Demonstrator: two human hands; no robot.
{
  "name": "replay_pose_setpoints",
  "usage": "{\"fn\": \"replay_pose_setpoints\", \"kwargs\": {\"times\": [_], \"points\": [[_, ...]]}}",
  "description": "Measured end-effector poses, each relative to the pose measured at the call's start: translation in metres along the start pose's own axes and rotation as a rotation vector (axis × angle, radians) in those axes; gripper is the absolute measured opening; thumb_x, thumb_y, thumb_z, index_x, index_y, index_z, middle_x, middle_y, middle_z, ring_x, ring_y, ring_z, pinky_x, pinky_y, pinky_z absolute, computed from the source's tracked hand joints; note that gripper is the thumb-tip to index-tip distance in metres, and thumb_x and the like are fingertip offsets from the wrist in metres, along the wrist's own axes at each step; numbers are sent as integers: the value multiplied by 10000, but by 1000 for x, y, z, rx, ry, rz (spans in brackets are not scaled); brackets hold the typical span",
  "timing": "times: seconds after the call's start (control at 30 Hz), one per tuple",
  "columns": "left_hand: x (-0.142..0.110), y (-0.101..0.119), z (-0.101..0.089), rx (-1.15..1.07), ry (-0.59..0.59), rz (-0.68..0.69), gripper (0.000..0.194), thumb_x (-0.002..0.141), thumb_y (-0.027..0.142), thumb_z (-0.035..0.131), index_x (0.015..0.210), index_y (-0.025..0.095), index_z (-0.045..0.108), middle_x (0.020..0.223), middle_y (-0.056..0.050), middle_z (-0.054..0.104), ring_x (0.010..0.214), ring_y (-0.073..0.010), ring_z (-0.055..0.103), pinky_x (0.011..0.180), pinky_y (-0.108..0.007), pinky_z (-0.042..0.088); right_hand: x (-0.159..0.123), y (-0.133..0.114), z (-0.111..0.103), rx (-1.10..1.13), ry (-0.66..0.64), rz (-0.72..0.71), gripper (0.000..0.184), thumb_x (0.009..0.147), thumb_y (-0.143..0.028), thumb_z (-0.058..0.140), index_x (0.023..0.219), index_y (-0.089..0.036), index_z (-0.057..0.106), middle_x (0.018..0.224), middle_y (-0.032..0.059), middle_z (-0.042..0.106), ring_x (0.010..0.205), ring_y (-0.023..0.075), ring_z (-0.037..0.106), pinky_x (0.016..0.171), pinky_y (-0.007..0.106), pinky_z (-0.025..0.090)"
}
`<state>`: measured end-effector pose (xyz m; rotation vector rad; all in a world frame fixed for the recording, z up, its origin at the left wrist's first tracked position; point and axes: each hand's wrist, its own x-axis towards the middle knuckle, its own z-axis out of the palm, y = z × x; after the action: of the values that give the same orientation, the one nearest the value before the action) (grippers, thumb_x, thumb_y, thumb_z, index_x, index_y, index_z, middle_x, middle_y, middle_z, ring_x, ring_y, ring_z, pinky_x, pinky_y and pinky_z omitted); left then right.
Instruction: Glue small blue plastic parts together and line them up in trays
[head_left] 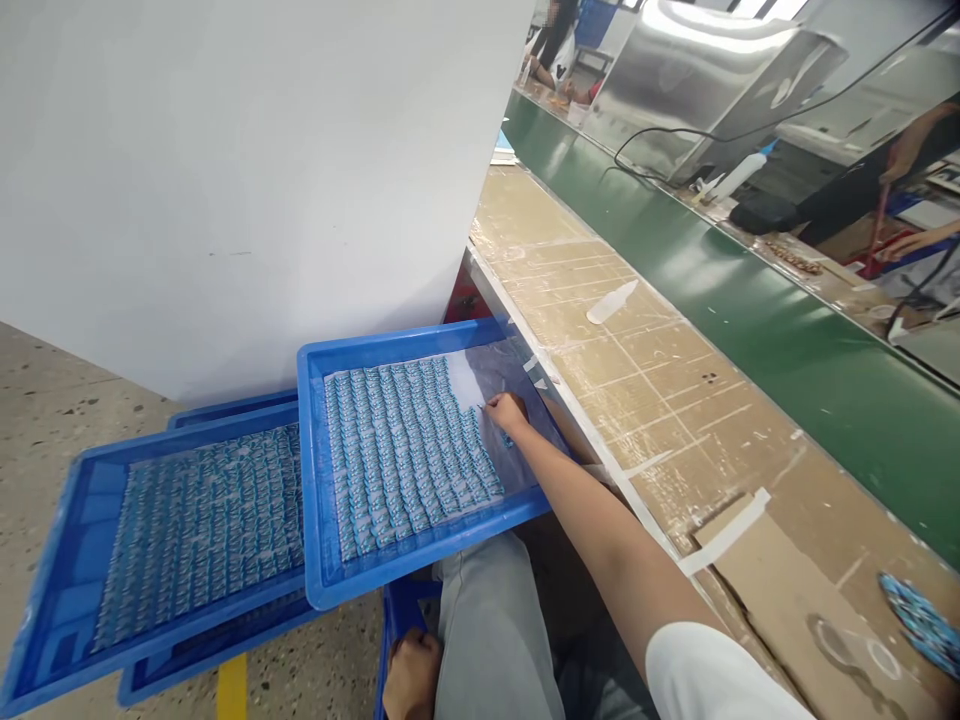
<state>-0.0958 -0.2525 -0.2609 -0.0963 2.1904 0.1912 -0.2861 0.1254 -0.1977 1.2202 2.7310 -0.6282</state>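
Note:
My right hand (508, 411) reaches over the upper blue tray (306, 480). Its thumb and fingertips are pinched together at the edge of the laid-out pieces, on a tiny dark piece (481, 406) whose kind I cannot make out. Rows of small teal-and-blue pieces (405, 450) cover most of the white sheet in this tray. A few loose teal pieces (508, 441) lie just below the hand. Beside my thigh rests my left hand (412, 675), its fingers curled closed next to a blue plastic seat or frame; whatever is inside them is hidden.
More blue trays (56, 560) with similar rows are stacked at left. The worktable (585, 330) bears a white bottle (613, 302), cardboard (810, 600) and a teal pile (922, 620). Beyond runs a green belt (720, 330); co-workers' hands (919, 242) show across it. A white panel (247, 180) stands behind.

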Motion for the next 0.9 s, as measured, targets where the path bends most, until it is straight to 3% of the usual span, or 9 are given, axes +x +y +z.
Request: {"fn": "replay_pose_setpoints", "kwargs": {"times": [0.17, 0.47, 0.9], "points": [[1, -1, 2, -35, -36, 24, 335, 829, 287, 322, 860, 317, 654, 945, -60, 729, 918, -249, 680, 709, -337, 501, 7, -2, -1, -3, 19, 3, 162, 746, -291, 677, 836, -169, 734, 903, 71, 727, 881, 205, 676, 752, 215, 479], [2, -2, 4, -61, -18, 25, 339, 829, 296, 322, 861, 307, 659, 929, -60, 726, 887, -249, 685, 713, -329, 504, 16, -19, 7, 36, -10, -84, 170, 772, -212, 631, 901, -153, 726, 872, 51, 727, 803, 149, 675, 726, 172, 471], [1, -1, 1, -63, -40, 27, 340, 835, 275, 316, 864, 292, 655, 928, -73, 720, 931, -252, 675, 732, -332, 500, 11, -37, 1, -18, -64, -175, 194, 735, -187, 630, 881, -207, 757, 917, 24, 732, 909, 173, 668, 842, 186, 458]]}}
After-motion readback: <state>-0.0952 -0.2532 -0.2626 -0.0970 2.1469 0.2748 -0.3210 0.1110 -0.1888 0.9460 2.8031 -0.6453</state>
